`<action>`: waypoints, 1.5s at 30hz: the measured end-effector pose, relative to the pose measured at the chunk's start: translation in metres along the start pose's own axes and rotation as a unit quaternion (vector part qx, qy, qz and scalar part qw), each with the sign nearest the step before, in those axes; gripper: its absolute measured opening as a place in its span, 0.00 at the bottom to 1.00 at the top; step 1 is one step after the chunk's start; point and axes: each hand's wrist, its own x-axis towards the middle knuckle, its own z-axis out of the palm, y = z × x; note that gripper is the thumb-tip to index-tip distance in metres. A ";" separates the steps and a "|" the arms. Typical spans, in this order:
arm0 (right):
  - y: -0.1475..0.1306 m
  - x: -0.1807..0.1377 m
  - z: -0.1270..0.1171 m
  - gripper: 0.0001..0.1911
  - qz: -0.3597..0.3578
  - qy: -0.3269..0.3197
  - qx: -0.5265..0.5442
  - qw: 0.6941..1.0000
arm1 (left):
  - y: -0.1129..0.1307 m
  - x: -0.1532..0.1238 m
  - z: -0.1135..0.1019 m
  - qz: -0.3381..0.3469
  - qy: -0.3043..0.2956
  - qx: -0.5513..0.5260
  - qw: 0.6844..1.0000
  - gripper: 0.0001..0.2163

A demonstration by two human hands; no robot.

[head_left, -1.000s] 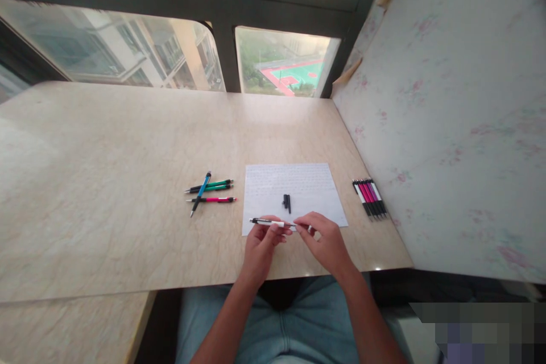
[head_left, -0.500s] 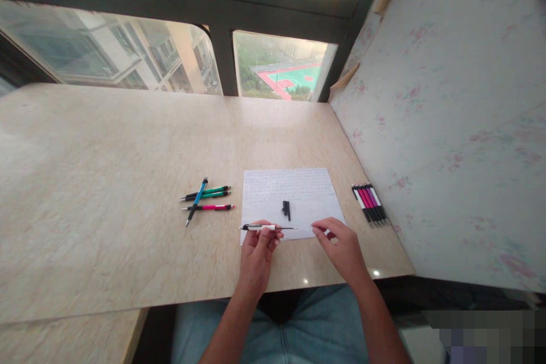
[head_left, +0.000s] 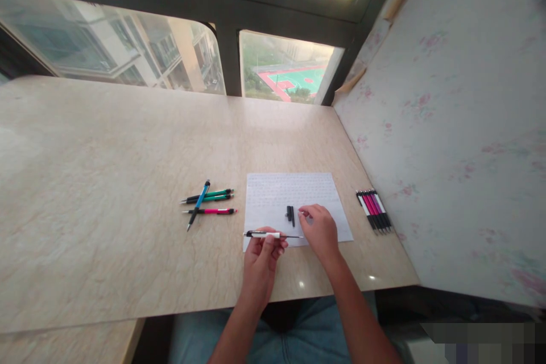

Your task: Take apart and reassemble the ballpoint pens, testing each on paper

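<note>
My left hand (head_left: 261, 256) is closed around the white barrel of a pen (head_left: 267, 234), held level above the front edge of a sheet of paper (head_left: 264, 196). From the pen's right end a thin dark refill sticks out bare. My right hand (head_left: 319, 232) hovers over the paper, thumb and forefinger bent with a small gap between the tips; nothing shows in them. Just left of those fingertips lie small black pen parts (head_left: 290, 215), a wider piece beside a slim tube. The right hand's other fingers are partly hidden.
Left of the paper, a blue pen (head_left: 199, 202) lies across two green pens (head_left: 217, 194) and a pink pen (head_left: 215, 211). Several white, pink and purple pens (head_left: 373, 210) form a row near the right wall (head_left: 460, 136). The marble-patterned tabletop (head_left: 128, 182) ends at a window.
My right hand has moved left and forward, from the paper's right side to near the black pen parts. My left hand still holds the pen. The view has shifted slightly.
</note>
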 end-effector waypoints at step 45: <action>-0.019 -0.041 -0.015 0.18 0.184 -0.055 0.371 0.909 | -0.005 0.000 0.000 0.054 -0.016 0.135 0.989 0.16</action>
